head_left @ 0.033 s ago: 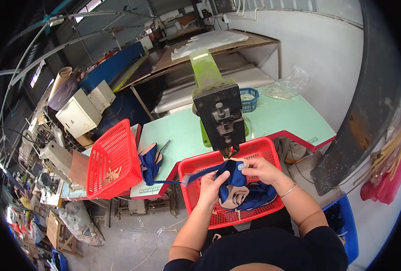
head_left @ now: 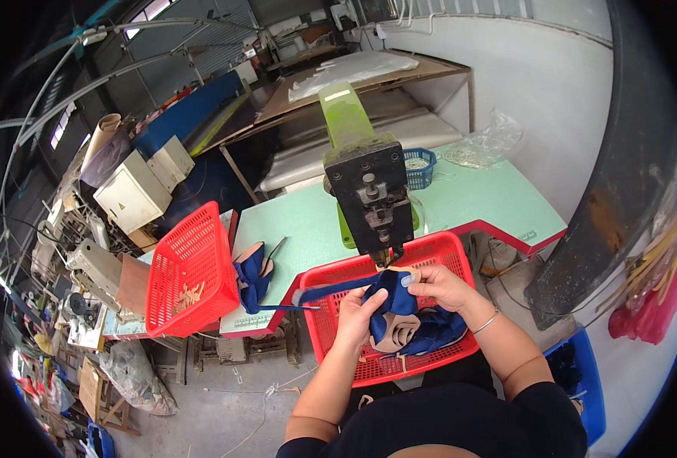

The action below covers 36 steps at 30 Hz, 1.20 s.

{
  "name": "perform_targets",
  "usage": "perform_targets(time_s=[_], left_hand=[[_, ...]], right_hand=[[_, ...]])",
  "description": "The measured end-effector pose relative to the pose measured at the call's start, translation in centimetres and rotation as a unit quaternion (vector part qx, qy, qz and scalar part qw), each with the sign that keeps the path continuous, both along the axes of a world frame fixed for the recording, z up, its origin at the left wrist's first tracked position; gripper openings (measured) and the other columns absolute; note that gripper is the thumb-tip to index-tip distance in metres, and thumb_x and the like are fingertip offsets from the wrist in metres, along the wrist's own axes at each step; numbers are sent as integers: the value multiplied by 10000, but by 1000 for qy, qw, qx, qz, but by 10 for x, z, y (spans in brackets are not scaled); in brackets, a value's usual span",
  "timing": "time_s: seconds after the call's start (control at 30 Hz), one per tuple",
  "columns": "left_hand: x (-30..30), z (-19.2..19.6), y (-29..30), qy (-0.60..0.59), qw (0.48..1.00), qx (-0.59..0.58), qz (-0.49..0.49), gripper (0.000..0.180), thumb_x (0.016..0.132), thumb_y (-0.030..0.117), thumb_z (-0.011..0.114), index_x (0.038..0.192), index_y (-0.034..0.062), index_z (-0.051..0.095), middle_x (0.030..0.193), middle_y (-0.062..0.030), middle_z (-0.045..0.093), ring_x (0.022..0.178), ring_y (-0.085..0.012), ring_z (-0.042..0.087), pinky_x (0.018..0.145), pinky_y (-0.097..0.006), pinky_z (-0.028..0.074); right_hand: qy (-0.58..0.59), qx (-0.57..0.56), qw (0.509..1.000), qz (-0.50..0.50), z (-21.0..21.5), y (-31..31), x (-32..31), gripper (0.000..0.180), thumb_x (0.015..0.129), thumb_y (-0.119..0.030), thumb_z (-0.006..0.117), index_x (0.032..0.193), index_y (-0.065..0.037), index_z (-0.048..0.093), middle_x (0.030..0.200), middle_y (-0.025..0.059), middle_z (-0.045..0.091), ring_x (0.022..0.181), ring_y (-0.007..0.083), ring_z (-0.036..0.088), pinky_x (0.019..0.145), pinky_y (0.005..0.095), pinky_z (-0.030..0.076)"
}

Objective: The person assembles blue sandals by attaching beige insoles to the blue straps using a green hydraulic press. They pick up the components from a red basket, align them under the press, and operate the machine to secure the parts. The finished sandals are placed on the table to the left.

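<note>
Both my hands hold a shiny blue fabric piece with a beige edge, just below the black machine head. My left hand pinches its left part between thumb and fingers. On the right side, my right hand grips it with the thumb on top, a bracelet round the wrist. A long blue strap runs left from the piece, its end in the air. Underneath, a red basket holds several blue and beige pieces. My fingers partly cover the piece.
A second red basket stands tilted at the left with beige scraps inside. Beside it, more blue pieces lie on the pale green table. Behind the machine are a small blue basket and a clear plastic bag. A dark column rises at the right.
The free end of the blue strap has swung slightly to the left and up. My hands keep the same grip and place.
</note>
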<state>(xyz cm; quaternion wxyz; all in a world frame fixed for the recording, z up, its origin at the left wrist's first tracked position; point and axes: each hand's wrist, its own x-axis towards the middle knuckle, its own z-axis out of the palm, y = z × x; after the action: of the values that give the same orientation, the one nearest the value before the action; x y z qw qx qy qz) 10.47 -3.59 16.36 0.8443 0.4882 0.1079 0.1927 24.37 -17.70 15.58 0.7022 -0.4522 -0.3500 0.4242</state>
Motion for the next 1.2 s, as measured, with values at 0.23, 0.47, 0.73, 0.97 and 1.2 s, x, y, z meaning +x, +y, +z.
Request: perform_targets(time_s=[0.23, 0.47, 0.73, 0.97, 1.2], left_hand=[[0, -1, -4, 4, 999, -25, -39, 202, 824, 118, 622, 980, 0, 574, 844, -56, 632, 639, -106, 595, 594, -220, 506], [1, -4, -8, 7, 999, -41, -31, 158, 839, 141, 617, 951, 36, 579, 812, -27, 618, 635, -82, 579, 573, -205, 491], [4, -10, -9, -31, 997, -66, -17, 119, 850, 113, 599, 940, 38, 581, 886, -53, 629, 771, -112, 593, 741, -259, 486], [6, -10, -9, -62, 997, -31, 11, 131, 838, 73, 608, 960, 26, 598, 916, -56, 639, 802, -112, 598, 749, -249, 478], [9, -8, -7, -21, 996, 78, 28, 159, 815, 81, 646, 959, 15, 627, 901, -38, 646, 790, -86, 582, 736, -223, 464]], right_hand=[[48, 11, 999, 5, 5, -5, 0, 220, 820, -101, 621, 1011, 9, 619, 958, 45, 636, 873, 104, 586, 819, 259, 450], [25, 22, 999, -33, 18, -7, -6, 233, 811, -72, 629, 1021, 27, 611, 953, 63, 639, 855, 101, 596, 794, 239, 467], [27, 13, 999, -44, 26, -4, -5, 258, 805, -68, 641, 1029, 52, 597, 953, 77, 636, 844, 102, 599, 771, 224, 480], [24, 13, 998, -48, 21, -1, -2, 241, 810, -79, 640, 1014, 43, 604, 943, 69, 635, 832, 95, 596, 756, 226, 482], [21, 28, 999, -42, 6, -4, 9, 226, 826, -96, 620, 1020, 19, 605, 929, 40, 631, 809, 85, 589, 751, 230, 479]])
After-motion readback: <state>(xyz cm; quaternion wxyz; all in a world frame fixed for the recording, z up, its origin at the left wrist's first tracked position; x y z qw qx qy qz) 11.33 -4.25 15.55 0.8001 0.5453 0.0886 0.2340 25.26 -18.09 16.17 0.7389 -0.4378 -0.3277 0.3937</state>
